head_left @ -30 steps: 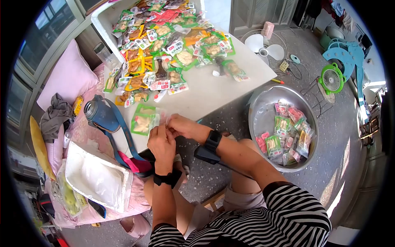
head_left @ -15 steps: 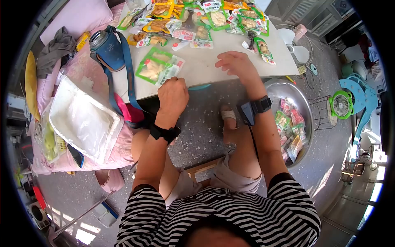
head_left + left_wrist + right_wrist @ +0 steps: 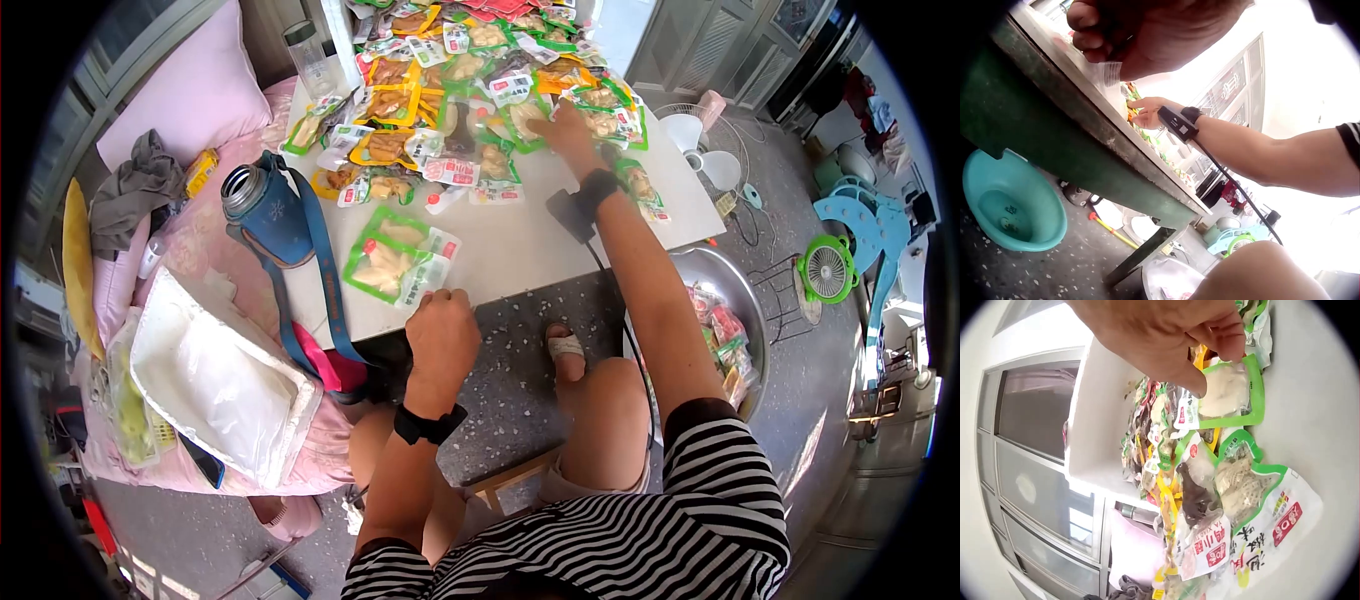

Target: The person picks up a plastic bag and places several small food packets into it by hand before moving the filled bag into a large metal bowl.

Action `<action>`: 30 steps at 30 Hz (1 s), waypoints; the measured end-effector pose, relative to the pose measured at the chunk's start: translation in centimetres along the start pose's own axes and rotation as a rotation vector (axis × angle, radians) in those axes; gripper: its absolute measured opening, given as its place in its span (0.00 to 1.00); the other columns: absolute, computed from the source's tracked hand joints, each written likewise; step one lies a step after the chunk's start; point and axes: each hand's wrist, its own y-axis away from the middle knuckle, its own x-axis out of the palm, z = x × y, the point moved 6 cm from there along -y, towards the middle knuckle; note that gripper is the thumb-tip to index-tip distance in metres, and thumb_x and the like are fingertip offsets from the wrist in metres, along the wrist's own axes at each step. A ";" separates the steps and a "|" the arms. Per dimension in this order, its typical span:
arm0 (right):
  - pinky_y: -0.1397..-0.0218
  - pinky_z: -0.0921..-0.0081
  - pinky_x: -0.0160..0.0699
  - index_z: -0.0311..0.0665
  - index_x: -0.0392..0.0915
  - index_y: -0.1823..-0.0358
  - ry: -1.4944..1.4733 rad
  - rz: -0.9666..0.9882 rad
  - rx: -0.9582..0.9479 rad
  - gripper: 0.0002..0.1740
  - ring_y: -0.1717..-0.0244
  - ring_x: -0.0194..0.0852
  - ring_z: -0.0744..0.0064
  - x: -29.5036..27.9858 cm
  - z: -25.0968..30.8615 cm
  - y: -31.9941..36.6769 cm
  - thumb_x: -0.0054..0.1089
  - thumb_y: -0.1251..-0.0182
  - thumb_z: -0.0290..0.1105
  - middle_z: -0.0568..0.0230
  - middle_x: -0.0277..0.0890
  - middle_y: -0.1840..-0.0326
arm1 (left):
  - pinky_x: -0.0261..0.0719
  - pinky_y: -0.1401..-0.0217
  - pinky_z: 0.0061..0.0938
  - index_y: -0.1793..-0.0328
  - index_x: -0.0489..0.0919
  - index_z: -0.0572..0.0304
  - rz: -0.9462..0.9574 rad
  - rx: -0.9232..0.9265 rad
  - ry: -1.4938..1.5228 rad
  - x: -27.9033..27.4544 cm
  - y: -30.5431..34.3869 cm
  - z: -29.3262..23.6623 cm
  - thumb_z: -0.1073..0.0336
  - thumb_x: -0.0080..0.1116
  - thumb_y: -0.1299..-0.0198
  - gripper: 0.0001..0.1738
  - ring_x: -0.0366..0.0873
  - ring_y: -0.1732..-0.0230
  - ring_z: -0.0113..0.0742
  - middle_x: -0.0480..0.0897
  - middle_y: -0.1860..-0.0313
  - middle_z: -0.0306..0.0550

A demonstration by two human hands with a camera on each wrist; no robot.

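Note:
In the head view my left hand (image 3: 442,338) is at the table's front edge, fingers curled. The left wrist view shows it gripping the ridged edge of a clear plastic bag (image 3: 1109,76). Just beyond that hand lie green-edged food packets (image 3: 383,262) with pale pieces inside. My right hand (image 3: 568,138) reaches over the packet pile. Thumb and fingers stand apart in the right wrist view, fingertips right at a green-bordered packet (image 3: 1225,394) of pale food. Below it lie a packet with dark contents (image 3: 1197,497) and a white-labelled one (image 3: 1272,531).
A white foam box (image 3: 1094,412) backs the pile. Left of the table are a blue bottle (image 3: 268,215) with a strap and a white foam lid (image 3: 215,375). A metal basin (image 3: 745,290) with packets stands on the floor at right; a teal basin (image 3: 1016,200) is under the table.
Both hands were together at the packets' near edge. My right hand has left, moved right, then forward over the pile. The left hand stays near the table edge.

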 end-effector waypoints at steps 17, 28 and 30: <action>0.86 0.83 0.55 0.35 0.75 0.75 -1.025 0.287 0.383 0.12 0.86 0.61 0.80 -9.7 5.8 14.9 0.66 0.41 0.34 0.68 0.69 0.83 | 0.77 0.68 0.43 0.76 0.76 0.63 -0.116 0.029 0.077 -0.5 -0.3 0.1 0.71 0.56 0.50 0.05 0.79 0.69 0.53 0.79 0.74 0.54; 0.82 0.85 0.74 0.34 0.81 0.63 -0.963 0.490 0.409 0.07 0.81 0.74 0.81 -8.2 3.8 27.6 0.64 0.40 0.29 0.66 0.81 0.72 | 0.74 0.71 0.44 0.75 0.75 0.62 -0.295 0.015 0.165 -1.8 0.3 -0.1 0.71 0.58 0.48 0.06 0.78 0.72 0.54 0.77 0.76 0.51; 0.80 0.84 0.76 0.33 0.80 0.62 -0.992 0.471 0.417 0.07 0.80 0.76 0.80 -7.9 4.1 27.2 0.63 0.39 0.28 0.64 0.81 0.71 | 0.74 0.71 0.42 0.72 0.78 0.62 -0.329 0.038 0.151 -1.9 0.3 -0.3 0.71 0.59 0.46 0.04 0.77 0.74 0.53 0.78 0.76 0.50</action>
